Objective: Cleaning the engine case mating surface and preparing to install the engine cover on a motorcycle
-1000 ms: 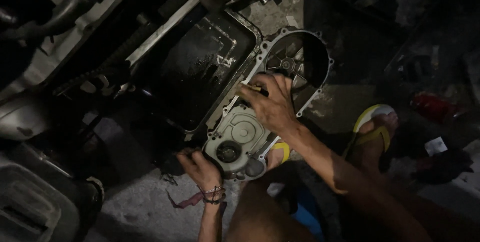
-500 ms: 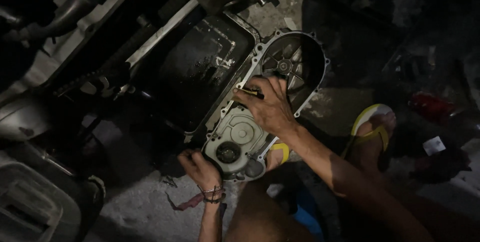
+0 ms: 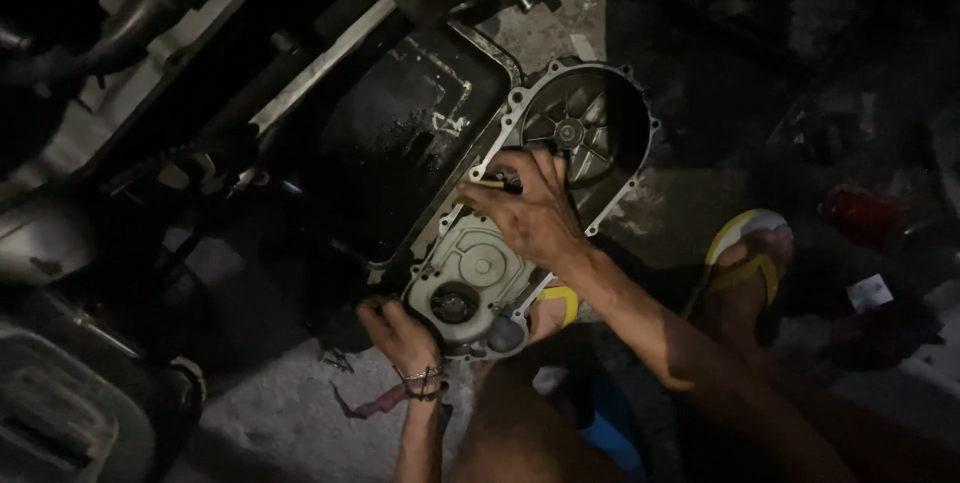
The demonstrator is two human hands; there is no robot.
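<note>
A grey metal engine side cover (image 3: 480,263) lies open side up on the concrete floor, with a finned round wheel (image 3: 572,130) in its far end. My left hand (image 3: 398,331) grips the cover's near lower edge beside a dark round hole (image 3: 455,302). My right hand (image 3: 530,205) presses on the cover's middle, fingers closed around a small tool with a yellow part (image 3: 492,183) that is mostly hidden.
A black oily tray (image 3: 395,138) lies next to the cover's left side. A motorbike body (image 3: 120,73) fills the left. My feet in yellow sandals (image 3: 745,253) rest on the right. A red object (image 3: 860,215) and a white scrap (image 3: 870,291) lie far right.
My right hand has shifted slightly along the cover's middle. My left hand stays at the cover's near edge.
</note>
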